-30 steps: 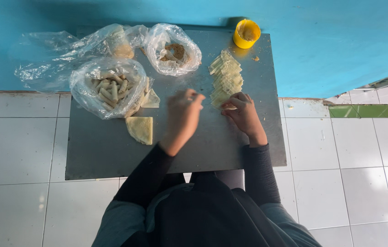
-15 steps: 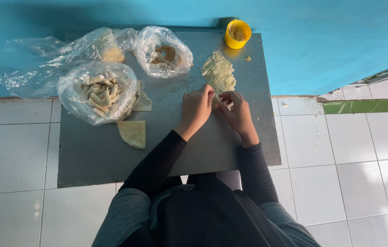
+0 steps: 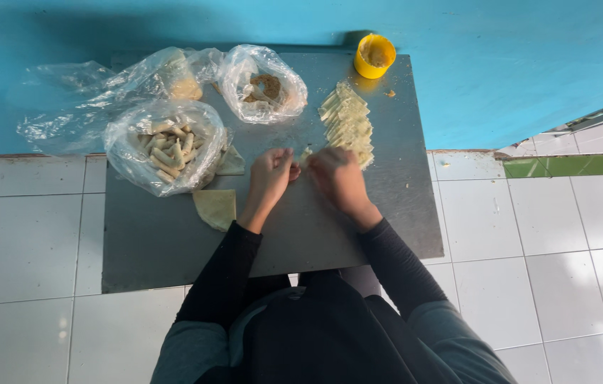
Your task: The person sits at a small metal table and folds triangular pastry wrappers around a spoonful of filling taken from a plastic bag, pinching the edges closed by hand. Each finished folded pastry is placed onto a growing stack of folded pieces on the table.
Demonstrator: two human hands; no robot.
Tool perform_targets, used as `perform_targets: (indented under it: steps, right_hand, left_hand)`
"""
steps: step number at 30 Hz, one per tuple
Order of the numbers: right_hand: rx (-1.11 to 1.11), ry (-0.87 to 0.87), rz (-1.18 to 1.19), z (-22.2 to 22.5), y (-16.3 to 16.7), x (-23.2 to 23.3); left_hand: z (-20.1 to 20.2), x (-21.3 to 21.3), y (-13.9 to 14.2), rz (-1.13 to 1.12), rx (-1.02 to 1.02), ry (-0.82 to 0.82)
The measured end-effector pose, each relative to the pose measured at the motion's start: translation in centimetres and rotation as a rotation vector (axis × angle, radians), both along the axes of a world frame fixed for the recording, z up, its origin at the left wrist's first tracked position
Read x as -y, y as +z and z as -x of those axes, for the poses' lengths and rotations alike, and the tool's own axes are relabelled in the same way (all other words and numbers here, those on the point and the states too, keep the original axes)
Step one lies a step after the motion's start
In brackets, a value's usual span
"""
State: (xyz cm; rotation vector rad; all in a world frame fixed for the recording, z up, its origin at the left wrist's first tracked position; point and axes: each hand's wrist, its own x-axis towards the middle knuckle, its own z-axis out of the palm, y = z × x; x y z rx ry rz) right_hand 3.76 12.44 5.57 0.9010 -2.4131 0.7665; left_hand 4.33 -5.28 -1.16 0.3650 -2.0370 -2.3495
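Two hands meet near the centre of the grey board [image 3: 173,263], w/ a small pale pastry piece [image 3: 305,154] between them. I see my left hand [image 3: 270,174] curled, fingertips pinching the piece's left side; my right hand [image 3: 338,178] is bent over it, fingers pressed together on the right side. Row of folded pastries [image 3: 347,122]: just beyond the right hand, running toward the far right corner. Yellow cup [image 3: 374,55]: at that far right corner, approx. on the edge. Clear bag of rolled sticks [image 3: 165,146]: left half of board, near the far edge. Bag w/ brown filling [image 3: 262,84]: far edge, centre. Flat wrapper sheet [image 3: 215,208]: left of my left wrist, apart from it.
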Motion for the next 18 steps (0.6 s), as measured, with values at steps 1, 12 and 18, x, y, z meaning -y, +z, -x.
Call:
perform_targets:
  steps: [1, 12, 18]
  right_hand:
    - [0.003, 0.087, -0.059, -0.5, 0.4, 0.6]
    - [-0.017, 0.014, 0.014, 5.3, 4.2, 7.7]
    - [-0.073, 0.076, -0.461, 8.0, 2.6, 11.5]
  left_hand:
    - [-0.6, 0.8, 0.1, 0.026, 0.017, 0.008]
    - [-3.5, 3.3, 2.9, 0.485, -0.232, 0.045]
    - [-4.3, 4.4, 3.7, 0.504, -0.228, 0.077]
